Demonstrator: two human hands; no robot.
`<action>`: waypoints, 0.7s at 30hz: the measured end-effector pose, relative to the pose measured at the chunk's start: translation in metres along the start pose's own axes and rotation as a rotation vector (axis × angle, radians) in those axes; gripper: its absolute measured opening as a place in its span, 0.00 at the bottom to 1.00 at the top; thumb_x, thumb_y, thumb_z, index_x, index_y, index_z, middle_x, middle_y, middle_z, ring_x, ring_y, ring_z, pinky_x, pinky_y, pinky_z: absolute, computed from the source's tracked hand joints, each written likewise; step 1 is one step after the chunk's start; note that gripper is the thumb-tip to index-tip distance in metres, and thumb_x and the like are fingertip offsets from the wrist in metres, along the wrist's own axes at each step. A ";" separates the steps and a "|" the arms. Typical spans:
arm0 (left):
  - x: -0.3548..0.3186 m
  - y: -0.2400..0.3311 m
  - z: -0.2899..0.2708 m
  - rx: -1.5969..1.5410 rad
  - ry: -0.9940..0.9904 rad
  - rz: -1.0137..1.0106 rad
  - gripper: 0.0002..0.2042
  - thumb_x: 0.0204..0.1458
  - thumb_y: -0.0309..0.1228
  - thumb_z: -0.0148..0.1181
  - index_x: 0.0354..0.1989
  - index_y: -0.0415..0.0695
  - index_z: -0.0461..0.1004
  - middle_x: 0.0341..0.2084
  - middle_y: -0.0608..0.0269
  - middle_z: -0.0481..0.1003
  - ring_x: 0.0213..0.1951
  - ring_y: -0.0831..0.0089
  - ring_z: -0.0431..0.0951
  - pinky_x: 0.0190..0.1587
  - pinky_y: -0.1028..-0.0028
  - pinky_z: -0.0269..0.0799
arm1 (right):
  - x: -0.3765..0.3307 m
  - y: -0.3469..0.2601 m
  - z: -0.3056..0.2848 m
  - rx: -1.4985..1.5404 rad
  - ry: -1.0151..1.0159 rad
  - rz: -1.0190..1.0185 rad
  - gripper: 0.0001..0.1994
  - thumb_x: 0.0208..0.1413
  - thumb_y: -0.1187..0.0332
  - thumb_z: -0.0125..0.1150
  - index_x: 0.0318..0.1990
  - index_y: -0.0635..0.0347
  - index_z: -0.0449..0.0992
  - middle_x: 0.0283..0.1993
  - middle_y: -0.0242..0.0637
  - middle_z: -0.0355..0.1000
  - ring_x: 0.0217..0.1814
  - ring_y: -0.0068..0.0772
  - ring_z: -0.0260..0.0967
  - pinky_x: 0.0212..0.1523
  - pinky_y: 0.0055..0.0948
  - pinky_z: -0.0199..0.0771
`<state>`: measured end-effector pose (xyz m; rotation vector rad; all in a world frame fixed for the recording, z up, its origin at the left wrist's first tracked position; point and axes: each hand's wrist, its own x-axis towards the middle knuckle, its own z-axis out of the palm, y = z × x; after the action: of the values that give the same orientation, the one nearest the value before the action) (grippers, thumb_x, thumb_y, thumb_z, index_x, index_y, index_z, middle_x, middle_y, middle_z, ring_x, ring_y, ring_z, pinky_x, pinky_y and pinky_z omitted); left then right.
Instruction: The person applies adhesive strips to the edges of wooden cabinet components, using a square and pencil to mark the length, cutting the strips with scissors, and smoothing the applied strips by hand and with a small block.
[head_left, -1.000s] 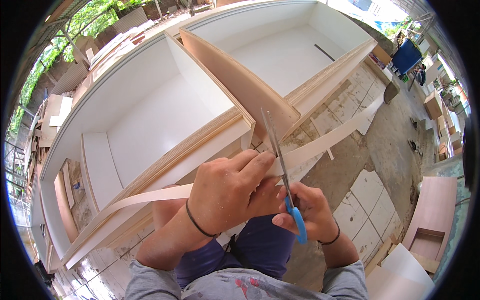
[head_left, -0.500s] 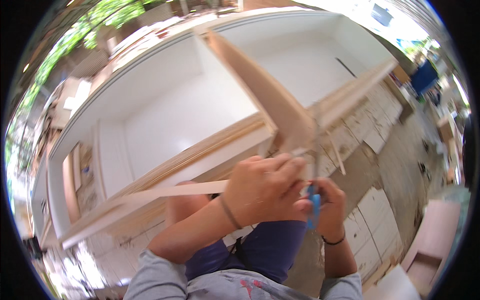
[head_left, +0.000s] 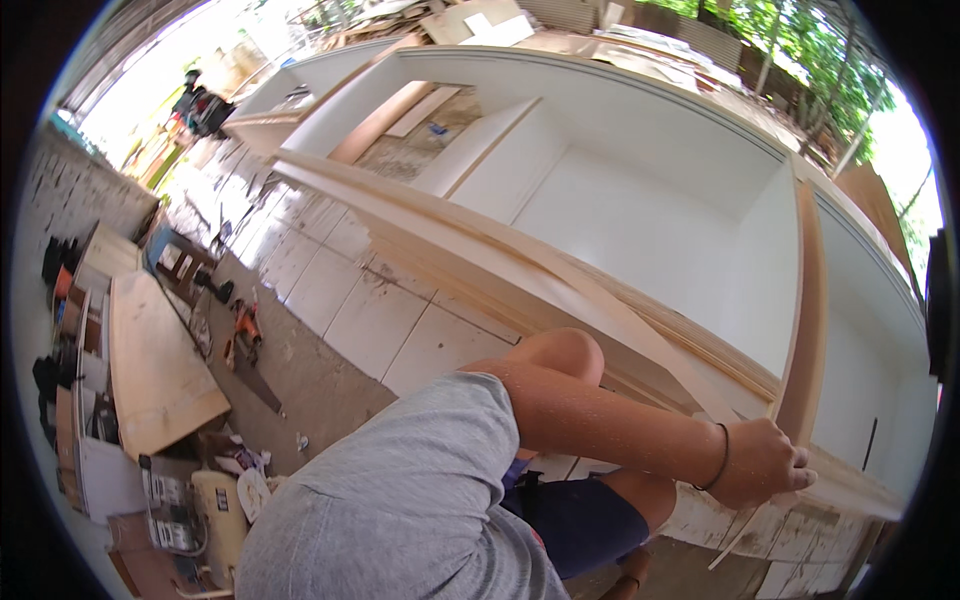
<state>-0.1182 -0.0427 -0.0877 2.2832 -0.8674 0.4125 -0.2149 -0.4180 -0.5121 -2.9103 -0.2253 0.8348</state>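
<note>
My left hand is closed, its fingers curled together beside the cabinet's upright divider. A thin, wood-coloured strip runs slantwise along the front edge of the white cabinet frame and reaches my left hand. The strip's end is hidden by the hand. Only a small part of my right hand shows low in the view, beside my leg and a dark wristband. Its fingers are hidden, and the blue-handled tool seen earlier does not show.
At left stand a wooden board, a beige tank and cluttered shelves. An orange-and-black power tool and a handsaw lie on the floor. A thin wood offcut lies below my left hand. Scrap boards are heaped behind the cabinet.
The view has swung left, bringing the shelves and floor tools in. My hands have come apart; the right has dropped low beside my leg. The strip still runs to my left hand.
</note>
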 end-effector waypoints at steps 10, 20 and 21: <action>-0.015 0.027 -0.010 -0.152 0.191 -0.053 0.10 0.42 0.35 0.60 0.28 0.42 0.77 0.33 0.56 0.77 0.34 0.55 0.79 0.40 0.59 0.72 | 0.056 -0.112 -0.059 -0.473 -0.923 0.014 0.17 0.55 0.58 0.56 0.35 0.66 0.80 0.32 0.44 0.80 0.32 0.36 0.79 0.34 0.37 0.81; -0.030 0.053 -0.017 -0.104 0.327 -0.037 0.08 0.41 0.34 0.60 0.27 0.42 0.77 0.30 0.57 0.75 0.36 0.55 0.78 0.40 0.58 0.71 | 0.063 -0.242 -0.123 0.041 -0.168 -0.526 0.20 0.60 0.54 0.56 0.47 0.64 0.71 0.40 0.49 0.75 0.43 0.32 0.75 0.38 0.32 0.78; -0.030 0.053 -0.016 -0.128 0.350 -0.024 0.08 0.42 0.33 0.60 0.27 0.42 0.77 0.31 0.57 0.76 0.38 0.56 0.78 0.41 0.59 0.71 | 0.059 -0.256 -0.145 0.206 -0.063 -0.569 0.21 0.60 0.55 0.56 0.49 0.65 0.69 0.42 0.49 0.74 0.44 0.32 0.75 0.38 0.32 0.77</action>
<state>-0.1776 -0.0479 -0.0659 2.0211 -0.6669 0.7003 -0.1167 -0.1650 -0.3839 -2.4273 -0.8641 0.7863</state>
